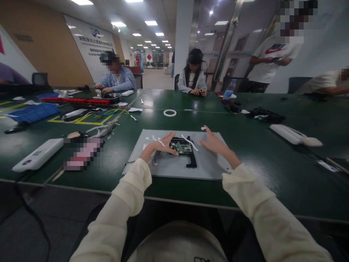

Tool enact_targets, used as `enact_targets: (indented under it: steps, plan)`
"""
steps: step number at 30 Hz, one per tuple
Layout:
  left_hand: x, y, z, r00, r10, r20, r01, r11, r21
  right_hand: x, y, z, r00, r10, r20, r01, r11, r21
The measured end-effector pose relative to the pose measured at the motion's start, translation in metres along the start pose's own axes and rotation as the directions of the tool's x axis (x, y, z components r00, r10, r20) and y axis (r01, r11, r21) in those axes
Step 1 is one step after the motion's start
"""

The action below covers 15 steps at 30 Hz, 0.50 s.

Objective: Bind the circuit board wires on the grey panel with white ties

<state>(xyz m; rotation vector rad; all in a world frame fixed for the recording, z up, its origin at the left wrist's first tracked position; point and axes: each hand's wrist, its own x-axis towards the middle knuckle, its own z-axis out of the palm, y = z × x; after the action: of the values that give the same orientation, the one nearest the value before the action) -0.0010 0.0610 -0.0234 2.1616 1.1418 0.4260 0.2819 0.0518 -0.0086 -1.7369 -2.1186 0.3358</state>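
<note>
A flat grey panel [209,168] lies on the green table in front of me. On it is a green circuit board [182,148] beside a black bracket [192,160]. One white strip [190,142] crosses the board's upper right; another white strip [158,141] is by my left hand [164,145]. That hand is over the board's left side, fingers spread, apparently holding nothing. My right hand [215,142] hovers above the panel's right part, fingers apart. A small white scrap [203,128] shows at its index fingertip; whether it sticks there is unclear.
Beyond the panel lies a white tape ring [169,113]. To the left are a white device [39,154], a blurred pink item [84,154] and a blue tray [34,113]. Another white device [296,135] sits to the right. Two people sit across the table; one stands behind.
</note>
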Motion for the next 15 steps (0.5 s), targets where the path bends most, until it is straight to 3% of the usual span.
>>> enact_targets:
  steps: [3, 6, 10, 15]
  plan:
    - [0.000, 0.000, 0.003, 0.999, -0.026, -0.048, 0.024, 0.999, -0.048, 0.004, -0.022, -0.003, 0.963, -0.256, 0.086, 0.229, 0.942, 0.247]
    - [0.000, 0.001, 0.007, 0.995, -0.007, -0.100, 0.001, 0.998, -0.063, 0.003, -0.037, 0.001, 0.910, -0.383, 0.158, 0.295, 0.867, 0.402]
    - [-0.004, 0.003, 0.005, 0.993, -0.018, -0.117, 0.001, 0.990, -0.142, -0.002, -0.035, 0.008, 0.884, -0.420, 0.204, 0.280, 0.827, 0.486]
    - [-0.010, -0.002, -0.005, 0.949, -0.207, -0.238, 0.087, 0.897, -0.434, -0.008, -0.022, 0.008, 0.907, -0.384, 0.173, 0.248, 0.818, 0.519]
